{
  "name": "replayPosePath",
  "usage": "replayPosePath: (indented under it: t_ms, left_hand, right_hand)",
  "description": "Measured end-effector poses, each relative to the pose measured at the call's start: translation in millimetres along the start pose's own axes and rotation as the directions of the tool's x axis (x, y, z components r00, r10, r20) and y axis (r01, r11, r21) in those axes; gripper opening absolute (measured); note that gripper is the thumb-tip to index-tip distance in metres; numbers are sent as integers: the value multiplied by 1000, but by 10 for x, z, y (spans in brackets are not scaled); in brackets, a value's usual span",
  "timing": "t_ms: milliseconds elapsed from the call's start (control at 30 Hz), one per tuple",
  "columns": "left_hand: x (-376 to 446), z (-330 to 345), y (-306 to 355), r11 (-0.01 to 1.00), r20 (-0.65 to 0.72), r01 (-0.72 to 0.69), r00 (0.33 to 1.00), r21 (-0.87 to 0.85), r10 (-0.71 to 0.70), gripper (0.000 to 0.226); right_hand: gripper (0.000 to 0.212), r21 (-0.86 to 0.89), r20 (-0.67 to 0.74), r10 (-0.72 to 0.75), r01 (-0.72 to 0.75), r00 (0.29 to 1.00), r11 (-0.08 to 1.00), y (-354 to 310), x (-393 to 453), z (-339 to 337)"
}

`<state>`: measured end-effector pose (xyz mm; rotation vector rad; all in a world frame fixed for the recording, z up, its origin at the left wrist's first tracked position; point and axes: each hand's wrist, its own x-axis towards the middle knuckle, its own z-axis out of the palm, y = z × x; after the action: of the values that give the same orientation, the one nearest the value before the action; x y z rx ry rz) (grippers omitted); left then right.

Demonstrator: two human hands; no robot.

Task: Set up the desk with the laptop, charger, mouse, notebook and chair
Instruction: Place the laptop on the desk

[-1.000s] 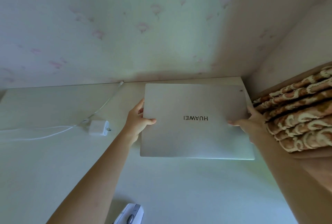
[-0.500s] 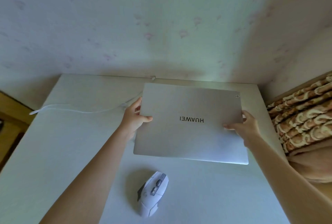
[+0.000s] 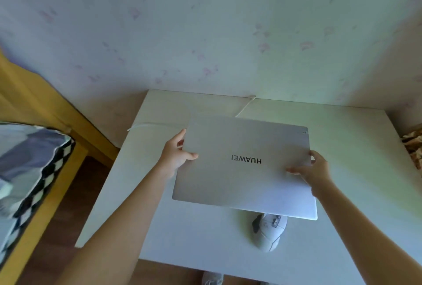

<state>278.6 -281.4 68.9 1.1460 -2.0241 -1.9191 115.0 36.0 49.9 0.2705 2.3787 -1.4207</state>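
A closed silver laptop (image 3: 244,182) with an upside-down logo hangs over the white desk (image 3: 159,227), held level. My left hand (image 3: 174,155) grips its left edge, thumb on the lid. My right hand (image 3: 312,169) grips its right edge. A white mouse (image 3: 268,235) lies on the desk under the laptop's near right corner, partly covered by it. A white charger cable (image 3: 157,124) runs from behind the laptop to the desk's left edge; the charger brick is hidden. No notebook or chair shows.
The desk stands against a floral-papered wall (image 3: 205,33). A wooden bed frame (image 3: 45,111) with checkered bedding (image 3: 29,161) stands left across a strip of dark floor. Patterned fabric (image 3: 413,145) lies at the right edge. A shoe (image 3: 212,279) shows below the desk's near edge.
The laptop, held in both hands, has come nearer to me and now overlaps the mouse. The view has pulled back and swung left, showing the whole desk and the bed.
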Motion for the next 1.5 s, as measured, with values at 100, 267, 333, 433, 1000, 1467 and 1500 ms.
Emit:
replayPosePath:
  t_ms: [100,267,333,433,1000,1467,1500]
  left_hand:
    - [-104,-402,-159,999,-24,31,999,22,-31,96]
    - [-271,-901,-435,995,-66,93,994,48,-89,96]
    - [-353,-1047,-535,993,-85,108,991,51,-104,96]
    - [-443,-1235,-669,990,-109,128,986,50,-123,95]
    - [-196,-1859,-1192,959,-98,206,977,193,-190,92]
    - [112,-2024,-1266,725,-53,-27,995,689,87,29]
    - [126,-2018,-1247,678,-41,-31,995,734,90,34]
  right_hand:
    - [86,-13,23,2,-2,1000,1000,36,-289,329]
    - [80,-16,82,5,-4,997,1000,128,-636,745]
    - [76,-11,105,-5,6,994,1000,164,-739,869]
    - [75,-34,131,-12,17,991,999,228,-870,1040]
    - [76,-107,115,59,-46,992,993,531,-1365,1791]
    - [77,-399,-18,105,-104,994,911,384,-1415,2033]
    - [75,-472,-23,104,-102,994,876,352,-1430,2055]
